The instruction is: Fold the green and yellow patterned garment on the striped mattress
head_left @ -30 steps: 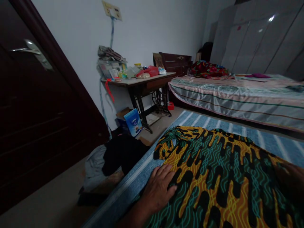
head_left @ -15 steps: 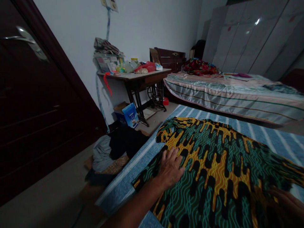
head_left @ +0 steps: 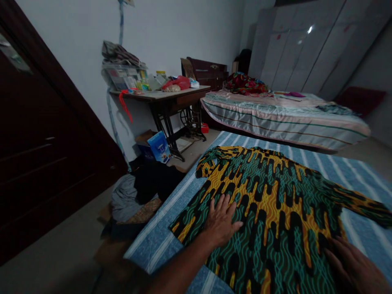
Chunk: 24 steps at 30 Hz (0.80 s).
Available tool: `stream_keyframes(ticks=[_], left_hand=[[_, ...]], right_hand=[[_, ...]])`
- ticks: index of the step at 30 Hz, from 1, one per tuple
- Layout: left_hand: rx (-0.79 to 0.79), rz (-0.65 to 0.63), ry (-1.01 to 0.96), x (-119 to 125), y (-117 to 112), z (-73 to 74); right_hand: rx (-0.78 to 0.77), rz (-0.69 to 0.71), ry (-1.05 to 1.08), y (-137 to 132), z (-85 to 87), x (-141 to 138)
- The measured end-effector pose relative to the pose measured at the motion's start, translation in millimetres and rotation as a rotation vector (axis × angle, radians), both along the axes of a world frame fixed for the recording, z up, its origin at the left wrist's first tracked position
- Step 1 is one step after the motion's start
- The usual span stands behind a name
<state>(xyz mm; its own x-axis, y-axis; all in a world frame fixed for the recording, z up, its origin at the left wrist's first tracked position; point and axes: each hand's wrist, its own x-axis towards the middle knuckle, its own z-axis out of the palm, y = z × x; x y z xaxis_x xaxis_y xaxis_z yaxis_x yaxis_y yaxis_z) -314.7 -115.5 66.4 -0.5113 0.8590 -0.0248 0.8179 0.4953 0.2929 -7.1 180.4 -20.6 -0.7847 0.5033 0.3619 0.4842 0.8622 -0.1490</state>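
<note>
A long-sleeved shirt (head_left: pixel 269 208) with a wavy green, black and yellow pattern lies spread out on a blue striped bed sheet (head_left: pixel 165 232). One sleeve stretches to the right, and the other is bunched at the far left. Flat on the shirt's left part rests my left hand (head_left: pixel 221 222), fingers spread. My right hand (head_left: pixel 355 261) lies at the shirt's right side edge near the bottom right of the view, its fingers extended and touching the cloth.
Grey and black clothes (head_left: pixel 141 190) are heaped left of the bed, near a blue box (head_left: pixel 159 147). Behind stands a sewing machine table (head_left: pixel 162 96) loaded with items. A second bed (head_left: pixel 275 118) is beyond, and a dark door (head_left: pixel 45 155) at left.
The view has turned slightly right. My right hand shows more clearly at the shirt's right edge, and the right sleeve is more in view. My left hand's fingers are more spread.
</note>
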Motion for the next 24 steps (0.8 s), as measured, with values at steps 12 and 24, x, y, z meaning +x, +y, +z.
stream_keyframes(ticks=[12, 24], left_hand=[[-0.004, 0.017, 0.112, -4, 5, 8.5], [0.09, 0.137, 0.236, -50, -37, 8.6]], right_hand=[[-0.032, -0.099, -0.041, -17, 18.2, -21], [-0.02, -0.126, -0.029, -21, 21.4, -28]])
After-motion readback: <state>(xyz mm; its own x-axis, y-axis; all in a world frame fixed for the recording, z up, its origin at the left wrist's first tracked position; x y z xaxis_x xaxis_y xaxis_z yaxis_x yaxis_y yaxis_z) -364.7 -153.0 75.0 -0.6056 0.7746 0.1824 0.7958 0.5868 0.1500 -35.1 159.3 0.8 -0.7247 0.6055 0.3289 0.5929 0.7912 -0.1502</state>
